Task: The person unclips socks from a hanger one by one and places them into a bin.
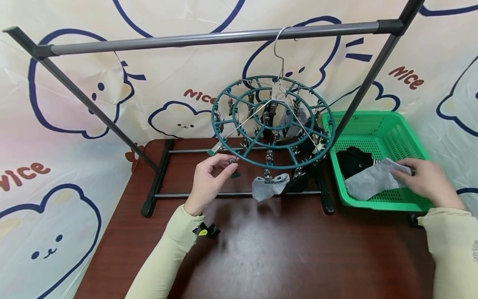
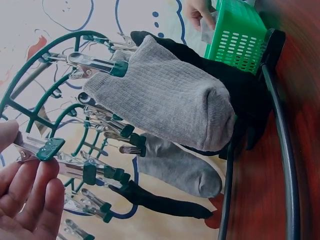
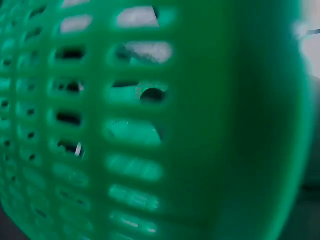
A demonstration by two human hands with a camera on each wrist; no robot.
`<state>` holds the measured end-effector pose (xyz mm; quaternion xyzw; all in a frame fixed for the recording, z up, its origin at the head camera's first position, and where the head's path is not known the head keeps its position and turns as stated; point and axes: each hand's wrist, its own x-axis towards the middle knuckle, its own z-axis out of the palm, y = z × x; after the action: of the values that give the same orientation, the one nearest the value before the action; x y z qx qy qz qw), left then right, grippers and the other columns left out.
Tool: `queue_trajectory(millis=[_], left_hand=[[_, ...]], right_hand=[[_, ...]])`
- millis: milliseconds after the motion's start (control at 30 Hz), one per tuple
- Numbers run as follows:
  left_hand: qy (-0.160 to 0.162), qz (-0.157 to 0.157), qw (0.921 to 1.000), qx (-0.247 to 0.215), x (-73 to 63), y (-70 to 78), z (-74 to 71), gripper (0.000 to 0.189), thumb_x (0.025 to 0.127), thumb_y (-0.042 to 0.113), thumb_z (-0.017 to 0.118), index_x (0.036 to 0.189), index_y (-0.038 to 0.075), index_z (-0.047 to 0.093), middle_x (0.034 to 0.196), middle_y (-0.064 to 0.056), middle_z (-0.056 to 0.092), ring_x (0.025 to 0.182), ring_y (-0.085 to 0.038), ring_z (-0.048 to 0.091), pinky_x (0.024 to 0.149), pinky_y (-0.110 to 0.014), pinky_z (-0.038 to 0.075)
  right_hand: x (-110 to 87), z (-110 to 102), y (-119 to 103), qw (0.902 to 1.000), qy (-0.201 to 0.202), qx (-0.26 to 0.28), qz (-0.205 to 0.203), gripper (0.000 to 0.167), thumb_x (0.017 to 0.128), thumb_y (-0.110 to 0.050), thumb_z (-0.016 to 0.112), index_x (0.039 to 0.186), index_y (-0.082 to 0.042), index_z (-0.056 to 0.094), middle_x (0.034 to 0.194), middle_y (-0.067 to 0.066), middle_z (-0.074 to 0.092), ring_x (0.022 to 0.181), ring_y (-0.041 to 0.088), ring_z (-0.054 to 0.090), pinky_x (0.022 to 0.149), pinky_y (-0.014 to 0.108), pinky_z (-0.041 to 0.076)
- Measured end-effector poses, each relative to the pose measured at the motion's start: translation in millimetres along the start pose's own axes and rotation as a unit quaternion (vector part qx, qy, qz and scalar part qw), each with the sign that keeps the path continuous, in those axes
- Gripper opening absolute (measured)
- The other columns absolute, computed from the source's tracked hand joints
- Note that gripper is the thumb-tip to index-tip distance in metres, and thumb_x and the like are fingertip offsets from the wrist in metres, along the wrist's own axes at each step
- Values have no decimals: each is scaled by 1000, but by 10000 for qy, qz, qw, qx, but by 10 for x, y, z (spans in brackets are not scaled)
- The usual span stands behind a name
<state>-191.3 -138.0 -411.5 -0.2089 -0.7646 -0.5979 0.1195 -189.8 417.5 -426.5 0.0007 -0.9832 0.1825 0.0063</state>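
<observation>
My left hand [image 1: 210, 180] pinches a metal clip [image 2: 37, 147] with green tips at the near left rim of the round green clip hanger [image 1: 261, 162]. Nothing sits between that clip's tips. My right hand [image 1: 425, 178] grips a grey sock [image 1: 367, 180] by one end, over the green basket [image 1: 403, 120]. A black sock [image 1: 354, 162] lies in the basket beside it. From the hanger's clips hang a grey sock [image 2: 165, 95], another grey sock [image 2: 185, 170] and black socks [image 2: 160, 200]. Basket wall [image 3: 200, 120] fills the right wrist view, hiding that hand there.
The hanger's hook [image 1: 278, 45] hangs on the dark rack's top bar [image 1: 168, 40]. The rack's feet [image 1: 149, 203] stand on the reddish-brown table [image 1: 298, 249]. A slanted rack post [image 1: 367, 83] rises just left of the basket. A patterned sheet [image 1: 112, 166] covers the wall behind.
</observation>
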Motion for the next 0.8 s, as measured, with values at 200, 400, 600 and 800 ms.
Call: queue_trajectory(millis=[200,400,600,800], left_hand=[[-21,-4,10000,4,9,15,5,19,96,13,74,115,10,77,112,-15,76,92,-15,68,81,-25,56],[-89,-33,10000,6,5,3,6,20,97,12,73,116,10,76,113,-12,76,94,-15,68,83,-26,55],[-104,-7,9999,25,5,1,-3,19,97,12,73,115,12,77,111,-10,76,92,-15,67,80,-25,56],[-115,-28,9999,14,11,10,-5,19,97,13,73,116,12,77,109,-7,76,91,-15,67,78,-25,57]], right_hand=[[-7,71,82,9997,-193,-94,93,39,98,-14,68,122,15,62,112,43,61,94,55,60,74,66,49],[-8,95,131,9989,-471,-19,21,39,98,-12,68,124,16,60,111,43,61,97,58,59,78,68,48],[-7,128,164,9972,-743,-73,69,43,97,-11,67,128,17,55,111,42,61,96,57,60,76,65,49],[-1,174,199,9957,-916,-115,81,50,96,-10,66,132,21,50,113,44,59,100,59,58,79,67,49]])
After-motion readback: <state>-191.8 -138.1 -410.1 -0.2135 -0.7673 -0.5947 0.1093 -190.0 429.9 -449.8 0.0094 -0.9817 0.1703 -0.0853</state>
